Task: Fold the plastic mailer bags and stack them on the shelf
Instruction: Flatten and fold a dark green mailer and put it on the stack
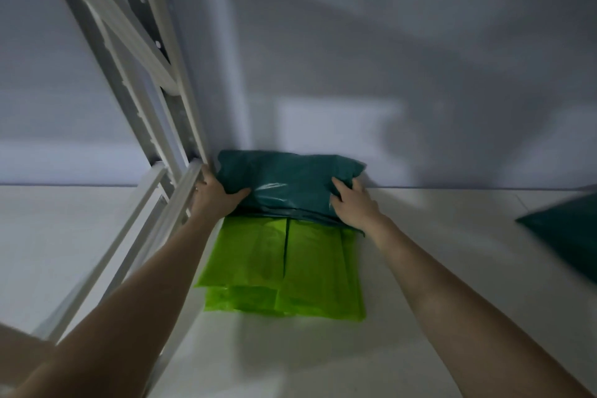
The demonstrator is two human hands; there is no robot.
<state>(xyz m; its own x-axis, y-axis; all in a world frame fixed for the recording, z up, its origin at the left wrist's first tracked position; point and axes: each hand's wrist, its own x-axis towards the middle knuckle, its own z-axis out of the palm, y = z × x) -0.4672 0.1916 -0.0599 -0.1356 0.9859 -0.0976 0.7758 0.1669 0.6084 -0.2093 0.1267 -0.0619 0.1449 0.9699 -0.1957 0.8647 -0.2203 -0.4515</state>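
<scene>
— Hands first: what are they doing?

— Both are on the teal bag (pixel 284 181). The left hand (pixel 214 195) grips its left edge, thumb on top and fingers out of sight. The right hand (pixel 353 203) holds the right edge, fingers curled over the plastic.

— Where does that bag sit?

— On the white shelf (pixel 436 252), at the back, close to the wall (pixel 355 58) and just beside the upright post (pixel 181 100) of the rack. Its near edge overlaps the far end of the green bags (pixel 284 265).

— How do those lie?

— Flat and folded, stacked in at least two layers, with the lower one sticking out toward the camera. A dark seam runs down the middle of the top one.

— Anything else on the shelf?

— Another teal bag (pixel 568 233) at the right edge, well apart from the stack, blurred and partly cut off by the frame.
</scene>
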